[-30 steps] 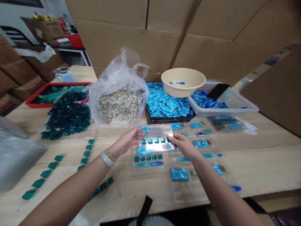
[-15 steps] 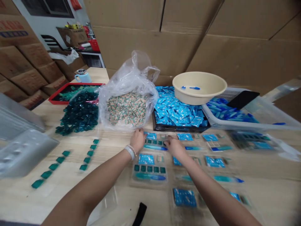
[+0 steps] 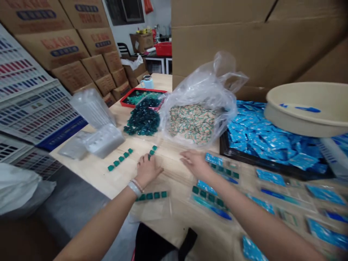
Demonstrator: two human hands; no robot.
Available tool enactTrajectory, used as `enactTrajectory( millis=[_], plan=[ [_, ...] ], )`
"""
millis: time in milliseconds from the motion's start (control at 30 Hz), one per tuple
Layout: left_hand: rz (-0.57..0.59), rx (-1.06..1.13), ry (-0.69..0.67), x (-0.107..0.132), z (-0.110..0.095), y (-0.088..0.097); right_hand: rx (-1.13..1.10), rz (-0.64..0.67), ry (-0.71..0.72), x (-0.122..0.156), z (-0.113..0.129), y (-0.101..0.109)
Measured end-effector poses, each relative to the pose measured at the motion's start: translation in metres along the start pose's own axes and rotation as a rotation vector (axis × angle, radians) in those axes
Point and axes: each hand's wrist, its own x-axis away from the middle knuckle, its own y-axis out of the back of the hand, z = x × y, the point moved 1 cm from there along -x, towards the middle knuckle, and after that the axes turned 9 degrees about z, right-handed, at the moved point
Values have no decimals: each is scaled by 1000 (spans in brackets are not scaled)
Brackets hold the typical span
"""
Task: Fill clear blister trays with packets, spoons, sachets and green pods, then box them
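My left hand (image 3: 148, 168) is over a short row of green square pieces (image 3: 153, 149), thumb spread away from the fingers; the hand hides part of that row. Below its wrist lies a clear plastic tray (image 3: 156, 212) with a line of green pieces in its upper part. My right hand (image 3: 194, 163) hovers with fingers stretched leftward and nothing in them. Beside it is a filled tray with a blue packet (image 3: 214, 159), green pieces and a blue pen-like item (image 3: 230, 178). A second row of green pieces (image 3: 121, 158) lies left of my left hand.
Behind my hands stand a dark green heap of pieces (image 3: 143, 117), a clear bag (image 3: 201, 88) of small printed pieces, and a black tray (image 3: 227, 145) of blue packets. A cream basin (image 3: 307, 125) is at right. Stacked clear trays (image 3: 102, 139) sit near the left edge.
The view has turned left. My left hand has moved from the filled tray to the row of green pieces. My right hand has come off that tray and its fingers have opened.
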Motion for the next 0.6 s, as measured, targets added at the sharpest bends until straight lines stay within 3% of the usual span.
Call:
enactTrajectory(
  millis=[100,200,300,400,500,600],
  plan=[
    [44,49,-68,0,15,-9,158,118,135,-57,41,-32],
    [46,171,-225,-7,26,-1,298,165,179,-87,48,-39],
    [87,361,-334,-18,40,14,336,215,274,-94,40,-25],
    [236,447,-376,-27,47,20,421,218,333,-93,34,-15],
    [301,333,-397,-25,49,11,576,289,397,-91,37,-20],
    [240,236,-408,-11,52,-2,662,276,423,-90,43,-26]
  ],
)
